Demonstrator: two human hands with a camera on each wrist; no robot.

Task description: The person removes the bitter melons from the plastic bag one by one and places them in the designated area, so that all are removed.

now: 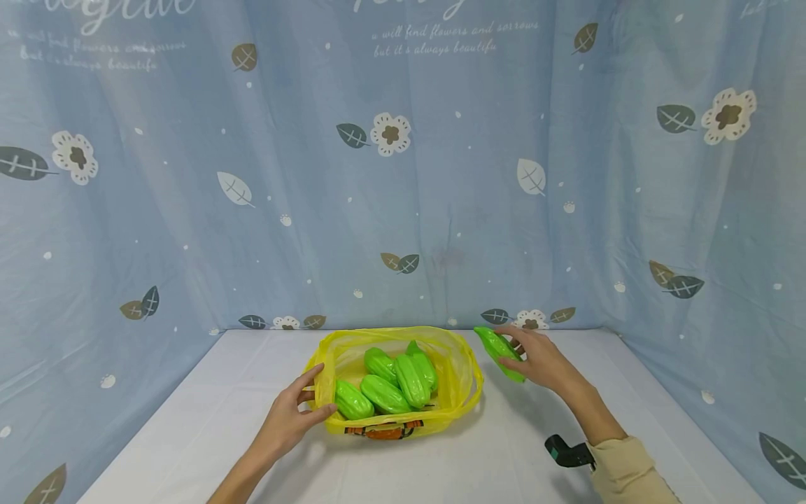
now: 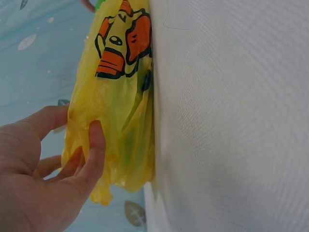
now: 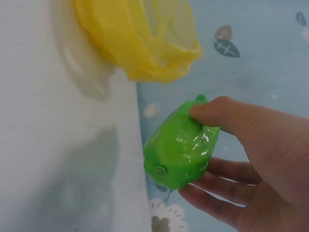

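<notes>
A yellow plastic bag [image 1: 462, 413] lies with its mouth open on the white table, an orange and black print on its front. Several glossy green bitter melons [image 1: 412, 380] are inside it. My left hand [image 1: 286, 420] holds the bag's left end, thumb at the front corner and fingers by the rim; the left wrist view shows the thumb against the yellow film [image 2: 116, 140]. Right of the bag, my right hand [image 1: 541, 359] grips another bitter melon [image 1: 497, 350] above the table. In the right wrist view this bumpy melon [image 3: 176, 147] sits between thumb and fingers, apart from the bag.
The white table [image 1: 390, 476] ends at a blue curtain [image 1: 441, 210] with leaf and flower prints, which rises behind it and along both sides. A black device [image 1: 569, 452] is fixed at my right wrist, by the beige sleeve [image 1: 630, 469].
</notes>
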